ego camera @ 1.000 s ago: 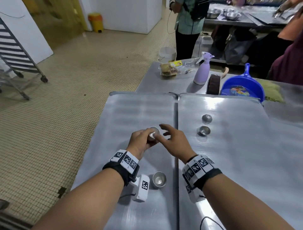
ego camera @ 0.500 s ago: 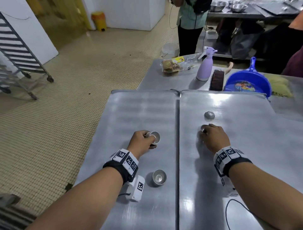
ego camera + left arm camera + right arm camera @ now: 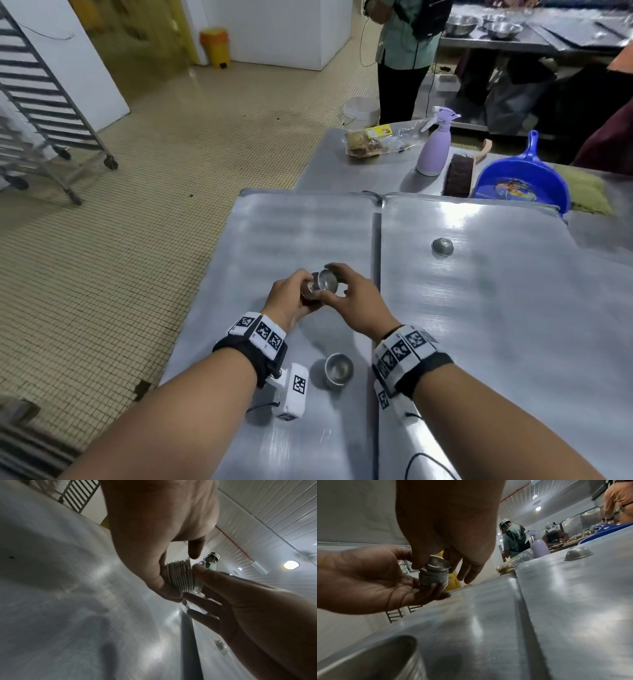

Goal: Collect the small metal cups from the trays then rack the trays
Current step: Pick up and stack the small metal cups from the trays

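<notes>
Your left hand (image 3: 289,301) grips a nested stack of cups (image 3: 433,577) above the left tray (image 3: 301,226). Your right hand (image 3: 356,305) pinches a single cup (image 3: 327,281), tilted, its base sitting in the stack's mouth. One upright cup (image 3: 338,369) stands on the left tray at 6 o'clock from your hands. An upturned cup (image 3: 442,246) lies on the right tray (image 3: 513,291) at 2 o'clock, well apart.
</notes>
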{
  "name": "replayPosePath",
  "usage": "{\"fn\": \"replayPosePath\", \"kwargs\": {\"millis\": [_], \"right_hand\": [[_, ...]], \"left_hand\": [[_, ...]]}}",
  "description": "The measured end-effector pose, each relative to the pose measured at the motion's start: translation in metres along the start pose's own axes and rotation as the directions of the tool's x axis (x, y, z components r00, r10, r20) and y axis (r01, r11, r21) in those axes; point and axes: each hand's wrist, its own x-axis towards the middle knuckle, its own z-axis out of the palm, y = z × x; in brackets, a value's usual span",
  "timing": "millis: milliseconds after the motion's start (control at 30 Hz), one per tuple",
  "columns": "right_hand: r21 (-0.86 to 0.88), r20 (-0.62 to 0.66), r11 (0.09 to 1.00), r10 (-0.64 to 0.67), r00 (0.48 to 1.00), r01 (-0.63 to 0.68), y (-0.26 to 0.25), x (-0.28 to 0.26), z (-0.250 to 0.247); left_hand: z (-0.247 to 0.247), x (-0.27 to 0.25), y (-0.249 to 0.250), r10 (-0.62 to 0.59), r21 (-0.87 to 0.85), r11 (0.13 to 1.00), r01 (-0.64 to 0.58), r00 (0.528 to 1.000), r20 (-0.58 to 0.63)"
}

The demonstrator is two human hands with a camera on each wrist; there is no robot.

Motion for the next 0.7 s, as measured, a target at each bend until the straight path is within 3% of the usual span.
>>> {"fn": "replayPosePath", "kwargs": {"millis": [133, 233, 367, 533, 700], "right_hand": [[-0.006, -0.001, 1.0, -0.006, 1.0, 0.006, -0.007, 0.001, 0.009], [0.001, 0.041, 1.0, 0.015, 0.999, -0.015, -0.005, 0.0, 0.003], [-0.164, -0.105, 0.977, 0.117, 0.988, -0.133, 0.028, 0.009, -0.039], [-0.392, -0.32, 0.854, 0.221, 0.921, -0.341, 0.081, 0.045, -0.117], [-0.571, -0.272, 0.69, 0.352, 0.896, -0.444, 0.122, 0.082, -0.156]], "left_hand": [[-0.001, -0.003, 0.002, 0.029, 0.021, 0.999, -0.03, 0.999, 0.026], [-0.003, 0.0, -0.002, 0.085, 0.144, 0.986, -0.086, 0.996, 0.014], [-0.004, 0.011, -0.009, 0.174, 0.329, 0.932, -0.148, 0.984, -0.049], [0.002, 0.016, -0.019, 0.22, 0.508, 0.837, -0.202, 0.975, 0.025], [-0.004, 0.022, -0.028, 0.255, 0.551, 0.794, -0.256, 0.964, 0.082]]}}
